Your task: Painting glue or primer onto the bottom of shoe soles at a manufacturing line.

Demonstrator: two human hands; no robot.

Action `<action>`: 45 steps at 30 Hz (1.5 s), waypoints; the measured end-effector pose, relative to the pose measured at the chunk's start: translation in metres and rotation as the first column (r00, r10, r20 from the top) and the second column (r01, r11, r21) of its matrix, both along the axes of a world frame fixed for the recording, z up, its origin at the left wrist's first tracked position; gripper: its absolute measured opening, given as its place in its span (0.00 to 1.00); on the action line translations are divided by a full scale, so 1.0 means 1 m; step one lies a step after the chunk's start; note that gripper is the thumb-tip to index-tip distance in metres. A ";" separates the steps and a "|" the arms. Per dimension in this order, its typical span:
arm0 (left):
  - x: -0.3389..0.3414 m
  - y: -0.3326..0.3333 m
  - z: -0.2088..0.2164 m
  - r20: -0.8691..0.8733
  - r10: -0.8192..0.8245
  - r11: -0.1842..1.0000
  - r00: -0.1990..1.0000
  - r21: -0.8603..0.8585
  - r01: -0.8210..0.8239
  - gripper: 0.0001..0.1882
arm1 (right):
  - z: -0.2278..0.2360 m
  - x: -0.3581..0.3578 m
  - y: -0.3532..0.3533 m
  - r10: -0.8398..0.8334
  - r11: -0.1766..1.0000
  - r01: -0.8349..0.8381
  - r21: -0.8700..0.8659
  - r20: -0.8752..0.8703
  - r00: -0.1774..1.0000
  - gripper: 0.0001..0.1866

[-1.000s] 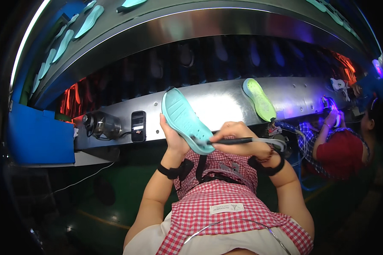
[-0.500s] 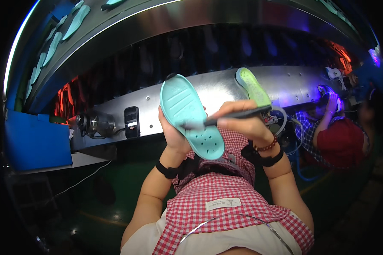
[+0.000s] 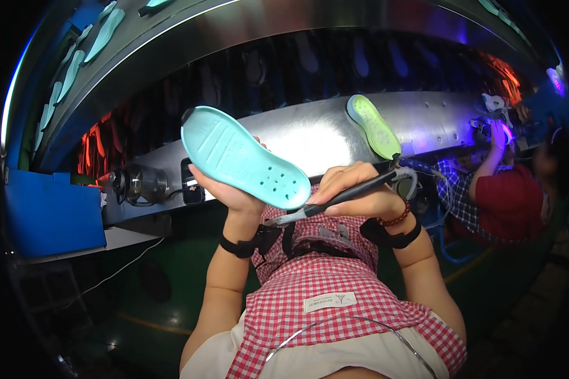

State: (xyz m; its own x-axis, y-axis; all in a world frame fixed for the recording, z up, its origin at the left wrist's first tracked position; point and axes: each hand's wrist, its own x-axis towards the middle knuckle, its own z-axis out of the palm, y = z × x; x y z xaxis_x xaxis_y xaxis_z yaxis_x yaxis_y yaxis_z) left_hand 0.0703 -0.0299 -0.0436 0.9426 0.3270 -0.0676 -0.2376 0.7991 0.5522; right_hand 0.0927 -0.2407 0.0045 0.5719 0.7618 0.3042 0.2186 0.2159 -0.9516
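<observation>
My left hand (image 3: 231, 194) holds a turquoise shoe sole (image 3: 237, 155) from below, fingers wrapped round its underside and mostly hidden. The sole tilts, its heel end with a black patch at upper left and the end with small holes at lower right. In my right hand (image 3: 363, 196) is a brush (image 3: 353, 191) with a thick black handle, gripped like a pen. Its pale bristles point left, just below the sole's lower right edge; whether they touch it I cannot tell. Beyond my right hand, a yellow-green sole (image 3: 374, 128) lies on the metal bench.
At left on the bench (image 3: 284, 129) stand a glass jug (image 3: 148, 184) and a black device (image 3: 193, 192), partly covered by my hand. A blue box (image 3: 57, 211) is further left. Turquoise soles (image 3: 105, 35) line the upper belt. A co-worker in red (image 3: 506, 208) works at right.
The turquoise sole has swung left and tilted flatter in my left hand. My brush has gone from its middle surface down to beside the lower edge.
</observation>
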 end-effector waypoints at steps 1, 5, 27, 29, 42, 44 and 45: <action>0.001 0.001 0.004 0.005 0.010 1.000 1.000 0.015 -0.010 0.41 | 0.001 -0.002 -0.001 -0.065 0.998 0.065 -0.011 -0.116 0.991 0.12; -0.001 -0.001 0.014 0.042 -0.012 0.999 0.999 0.039 0.011 0.42 | -0.009 0.000 0.001 -0.149 0.987 0.145 -0.064 -0.058 0.987 0.11; -0.009 0.002 0.026 -0.126 -0.705 0.701 0.698 0.030 0.713 0.26 | 0.014 -0.006 -0.002 0.046 0.989 -0.035 -0.141 0.075 0.996 0.12; -0.010 0.007 0.030 -0.227 -0.787 0.585 0.574 0.022 0.811 0.26 | 0.026 0.002 -0.012 0.207 0.969 -0.191 -0.160 0.094 0.974 0.12; -0.015 0.026 0.042 -0.434 -0.747 0.498 0.504 0.137 0.856 0.27 | 0.043 0.017 -0.024 0.179 0.978 -0.157 -0.137 0.164 0.970 0.11; -0.014 0.032 0.046 -0.378 -0.788 0.475 0.486 0.131 0.870 0.27 | 0.030 0.016 -0.027 0.207 0.975 -0.197 -0.105 0.085 0.975 0.11; -0.018 0.035 0.047 -0.387 -0.766 0.476 0.514 0.196 0.857 0.27 | 0.028 0.014 -0.030 0.216 0.973 -0.203 -0.112 0.116 0.969 0.12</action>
State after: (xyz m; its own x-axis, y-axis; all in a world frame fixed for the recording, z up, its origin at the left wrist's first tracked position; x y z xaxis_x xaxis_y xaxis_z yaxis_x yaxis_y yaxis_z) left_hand 0.0526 0.0049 0.0031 0.7623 -0.5367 -0.3618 0.5819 0.3236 0.7461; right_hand 0.1072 -0.2708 0.0329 0.3578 0.8904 0.2812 0.2989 0.1760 -0.9379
